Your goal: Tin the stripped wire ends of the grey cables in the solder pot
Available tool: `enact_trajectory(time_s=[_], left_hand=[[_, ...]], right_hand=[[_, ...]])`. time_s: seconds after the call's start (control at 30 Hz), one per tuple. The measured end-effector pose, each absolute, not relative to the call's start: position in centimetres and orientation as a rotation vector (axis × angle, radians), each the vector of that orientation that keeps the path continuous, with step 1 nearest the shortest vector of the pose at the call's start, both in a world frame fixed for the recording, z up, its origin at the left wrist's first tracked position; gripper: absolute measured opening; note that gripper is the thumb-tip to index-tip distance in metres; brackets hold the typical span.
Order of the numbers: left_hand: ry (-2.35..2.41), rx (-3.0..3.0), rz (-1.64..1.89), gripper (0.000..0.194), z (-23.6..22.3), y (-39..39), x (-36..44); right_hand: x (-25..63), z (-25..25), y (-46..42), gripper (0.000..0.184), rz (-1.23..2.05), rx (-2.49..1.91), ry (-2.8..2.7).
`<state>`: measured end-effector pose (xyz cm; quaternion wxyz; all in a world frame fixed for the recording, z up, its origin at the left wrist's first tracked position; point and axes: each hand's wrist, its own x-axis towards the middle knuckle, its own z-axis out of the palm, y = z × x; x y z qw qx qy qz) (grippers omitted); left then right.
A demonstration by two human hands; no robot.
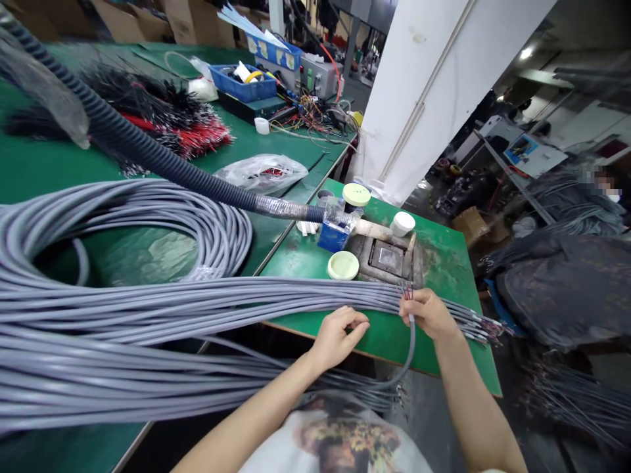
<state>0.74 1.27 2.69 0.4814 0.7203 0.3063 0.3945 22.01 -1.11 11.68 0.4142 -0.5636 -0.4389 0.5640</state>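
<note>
My right hand (428, 314) pinches a grey multi-core cable (412, 338) just below its stripped end. Thin red and dark wires (405, 290) fan out above those fingers, and the cable bends down and back to the left. Left of it, my left hand (342, 336) hovers near the table's front edge, fingers loosely curled, thumb a little apart, with nothing visible in them. Behind both hands runs a thick bundle of grey cables (276, 292), its stripped ends (488, 328) lying at the right. A lower bundle (187, 378) passes beneath my left forearm.
A solder pot (387, 257) sits behind the bundle, with a ribbed hose (197, 177) reaching over to it. Around it stand a pale green lid (343, 265), a blue box (334, 235) and a white cup (403, 223). Coiled cable (227, 230) lies left; a white pillar (419, 85) rises behind.
</note>
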Motion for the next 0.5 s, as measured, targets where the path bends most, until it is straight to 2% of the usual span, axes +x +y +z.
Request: enact_trajectory(time_s=[0.17, 0.3, 0.43, 0.5], left_hand=[[0.557, 1.77, 0.832, 0.017, 3.7, -0.2, 1.7], [0.511, 1.847, 0.805, 0.017, 3.9, -1.2, 1.3], [0.569, 2.01, 0.905, 0.016, 4.0, -0.3, -0.3], [0.638, 2.148, 0.968, 0.016, 4.3, 0.7, -0.7]], right_hand=[[20.1, 10.5, -2.7, 0.036, 1.25, -1.278, -0.97], [22.4, 10.9, -7.7, 0.038, 1.017, -1.322, -0.872], [29.0, 10.5, -18.6, 0.035, 0.887, -1.757, -0.854], [32.0, 9.5, -24.1, 0.04, 0.787, -2.228, -0.97]])
